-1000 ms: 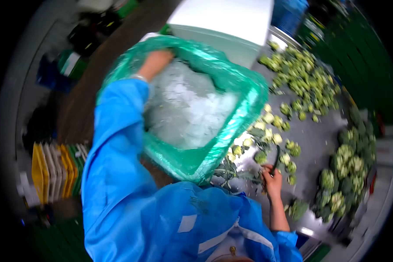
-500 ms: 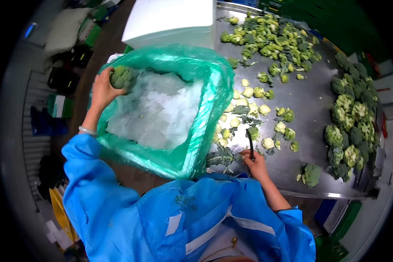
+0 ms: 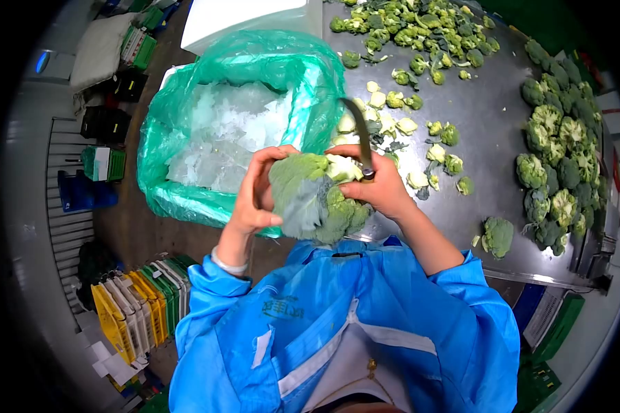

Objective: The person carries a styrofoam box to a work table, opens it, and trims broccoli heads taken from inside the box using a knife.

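In front of my chest is a large broccoli head point(image 3: 303, 199), its pale cut stem turned toward the table. My left hand point(image 3: 251, 199) is closed around its left side. A knife with a dark, curved blade point(image 3: 362, 134) is in my right hand point(image 3: 386, 189), the blade pointing up and away from me. That hand's fingers and thumb also touch the broccoli by its stem. Just beyond my left hand stands a box lined with green plastic point(image 3: 157, 148), with crushed ice point(image 3: 220, 138) inside.
The metal table point(image 3: 486, 151) bears a heap of broccoli florets point(image 3: 420, 34), pale stem pieces point(image 3: 406, 126) and a stack of broccoli heads point(image 3: 554, 151) at the right. One broccoli head point(image 3: 497, 236) lies near its front edge. A white box point(image 3: 248, 20) stands behind; folded crates point(image 3: 141, 303) are lower left.
My left hand has moved right from over the ice box to my chest, with a broccoli head in it. My right hand has risen from the table with the knife and met the broccoli.
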{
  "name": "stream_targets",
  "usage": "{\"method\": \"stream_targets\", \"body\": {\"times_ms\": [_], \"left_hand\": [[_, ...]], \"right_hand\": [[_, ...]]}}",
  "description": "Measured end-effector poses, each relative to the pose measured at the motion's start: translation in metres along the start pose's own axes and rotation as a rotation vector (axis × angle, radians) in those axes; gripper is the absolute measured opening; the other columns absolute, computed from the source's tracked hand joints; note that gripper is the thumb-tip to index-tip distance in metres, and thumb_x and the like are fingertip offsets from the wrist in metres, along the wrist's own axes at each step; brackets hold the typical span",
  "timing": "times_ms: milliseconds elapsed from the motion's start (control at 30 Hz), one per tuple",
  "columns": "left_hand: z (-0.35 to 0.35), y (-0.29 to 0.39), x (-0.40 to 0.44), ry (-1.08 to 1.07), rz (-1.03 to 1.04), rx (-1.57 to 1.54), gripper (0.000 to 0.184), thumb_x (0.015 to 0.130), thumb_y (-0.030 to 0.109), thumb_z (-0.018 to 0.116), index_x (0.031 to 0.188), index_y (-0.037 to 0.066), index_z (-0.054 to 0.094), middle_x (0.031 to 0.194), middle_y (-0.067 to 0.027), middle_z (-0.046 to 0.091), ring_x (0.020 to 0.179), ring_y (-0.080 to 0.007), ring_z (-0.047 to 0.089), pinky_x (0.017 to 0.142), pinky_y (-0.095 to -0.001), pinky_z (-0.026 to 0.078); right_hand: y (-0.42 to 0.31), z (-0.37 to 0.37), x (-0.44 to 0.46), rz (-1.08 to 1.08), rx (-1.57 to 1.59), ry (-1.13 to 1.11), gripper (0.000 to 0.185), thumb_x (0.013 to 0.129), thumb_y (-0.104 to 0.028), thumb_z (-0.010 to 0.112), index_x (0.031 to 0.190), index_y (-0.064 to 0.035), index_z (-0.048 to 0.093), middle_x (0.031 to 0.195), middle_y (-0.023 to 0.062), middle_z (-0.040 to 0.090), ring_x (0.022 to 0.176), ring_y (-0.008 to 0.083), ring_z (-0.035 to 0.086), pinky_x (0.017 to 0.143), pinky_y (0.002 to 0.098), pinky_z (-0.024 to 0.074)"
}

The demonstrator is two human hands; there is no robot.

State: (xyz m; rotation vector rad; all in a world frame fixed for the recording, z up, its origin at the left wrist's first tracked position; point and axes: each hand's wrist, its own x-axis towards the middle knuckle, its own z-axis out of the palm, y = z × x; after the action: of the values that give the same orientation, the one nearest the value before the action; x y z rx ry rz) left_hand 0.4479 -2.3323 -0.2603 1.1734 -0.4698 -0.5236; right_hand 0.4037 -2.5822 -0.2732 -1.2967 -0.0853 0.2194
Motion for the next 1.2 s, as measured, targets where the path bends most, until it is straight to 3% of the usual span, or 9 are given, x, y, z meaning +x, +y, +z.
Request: {"method": "stream_targets", "body": {"times_ms": [100, 267, 367, 467, 500, 567, 867, 1033, 1200], "left_hand": [[0.029, -0.021, -0.005, 0.236, -0.099, 0.025, 0.097, 0.063, 0.033, 0.083, 0.143, 0.007, 0.035, 0.148, -0.0110, 0.036, 0.132, -0.0304, 0.045, 0.111, -0.0441, 0.037], [0.076, -0.024, -0.019, 0.282, -0.279, 0.131, 0.112, 0.070, 0.007, 0.077, 0.157, 0.012, 0.007, 0.151, -0.0113, 0.031, 0.138, -0.0288, 0.037, 0.106, -0.0470, 0.043], [0.093, -0.046, -0.014, 0.265, -0.143, 0.655, 0.105, 0.068, -0.001, 0.078, 0.153, 0.010, 0.017, 0.138, -0.0118, 0.047, 0.127, -0.0241, 0.049, 0.102, -0.0364, 0.046], [0.077, -0.038, -0.017, 0.389, -0.555, -0.094, 0.082, 0.074, 0.001, 0.073, 0.145, 0.008, 0.034, 0.127, -0.0098, 0.057, 0.117, -0.0226, 0.057, 0.099, -0.0357, 0.048], [0.078, -0.034, -0.020, 0.385, -0.581, -0.103, 0.080, 0.076, 0.004, 0.071, 0.146, 0.009, 0.033, 0.129, -0.0094, 0.056, 0.116, -0.0225, 0.057, 0.098, -0.0361, 0.048], [0.085, -0.023, -0.024, 0.383, -0.622, -0.133, 0.077, 0.080, 0.010, 0.068, 0.148, 0.010, 0.032, 0.132, -0.0087, 0.055, 0.116, -0.0223, 0.058, 0.097, -0.0368, 0.049], [0.083, -0.027, -0.034, 0.374, -0.985, -0.132, 0.067, 0.081, 0.008, 0.073, 0.140, 0.008, 0.041, 0.121, -0.0093, 0.062, 0.102, -0.0212, 0.065, 0.075, -0.0364, 0.059], [0.081, -0.009, -0.048, 0.397, -0.411, 0.307, 0.087, 0.066, 0.004, 0.085, 0.137, 0.005, 0.034, 0.130, -0.0101, 0.049, 0.120, -0.0242, 0.053, 0.103, -0.0402, 0.044], [0.050, -0.023, -0.048, 0.371, 0.176, 1.025, 0.087, 0.062, 0.016, 0.090, 0.129, 0.010, 0.035, 0.138, -0.0191, 0.034, 0.131, -0.0339, 0.037, 0.108, -0.0464, 0.033]], "right_hand": [[0.001, -0.001, -0.024, 0.176, 0.066, 0.282, 0.050, 0.076, -0.017, 0.085, 0.119, -0.0021, 0.065, 0.103, 0.0036, 0.069, 0.087, 0.0114, 0.064, 0.075, 0.0259, 0.0526], [0.020, 0.003, -0.041, -0.155, -0.451, 0.557, 0.052, 0.072, -0.021, 0.087, 0.116, -0.0016, 0.066, 0.098, 0.0078, 0.071, 0.074, 0.0123, 0.063, 0.062, 0.0286, 0.0518], [0.022, 0.014, -0.047, -0.211, -0.574, 0.445, 0.053, 0.073, -0.028, 0.086, 0.114, -0.0011, 0.066, 0.102, 0.0133, 0.069, 0.076, 0.0196, 0.066, 0.067, 0.0325, 0.0534], [0.001, -0.011, -0.059, 0.054, -0.479, 0.164, 0.050, 0.077, -0.029, 0.082, 0.115, -0.0013, 0.065, 0.105, 0.0145, 0.069, 0.080, 0.0262, 0.068, 0.071, 0.0354, 0.0552], [0.020, -0.022, -0.061, -0.366, -0.655, 0.285, 0.040, 0.082, -0.022, 0.076, 0.115, -0.0030, 0.065, 0.109, 0.0113, 0.068, 0.082, 0.0263, 0.069, 0.068, 0.0340, 0.0561], [0.015, -0.049, -0.080, -0.459, -1.144, 0.201, 0.038, 0.079, -0.012, 0.070, 0.116, -0.0063, 0.064, 0.113, 0.0076, 0.066, 0.072, 0.0210, 0.068, 0.058, 0.0319, 0.0547], [0.056, -0.032, -0.084, -0.363, -1.529, 0.058, 0.024, 0.076, -0.007, 0.060, 0.100, -0.0021, 0.060, 0.086, 0.0078, 0.061, 0.061, 0.0176, 0.065, 0.051, 0.0313, 0.0536], [0.113, -0.103, -0.096, 0.496, -1.323, -0.033, 0.028, 0.078, 0.003, 0.058, 0.105, 0.0030, 0.064, 0.093, 0.0217, 0.069, 0.084, 0.0399, 0.067, 0.070, 0.0487, 0.0542], [0.052, -0.040, -0.092, -0.300, -0.949, 0.140, 0.036, 0.079, 0.001, 0.057, 0.114, -0.0055, 0.063, 0.098, 0.0152, 0.067, 0.072, 0.0335, 0.066, 0.064, 0.0432, 0.0545]]}}
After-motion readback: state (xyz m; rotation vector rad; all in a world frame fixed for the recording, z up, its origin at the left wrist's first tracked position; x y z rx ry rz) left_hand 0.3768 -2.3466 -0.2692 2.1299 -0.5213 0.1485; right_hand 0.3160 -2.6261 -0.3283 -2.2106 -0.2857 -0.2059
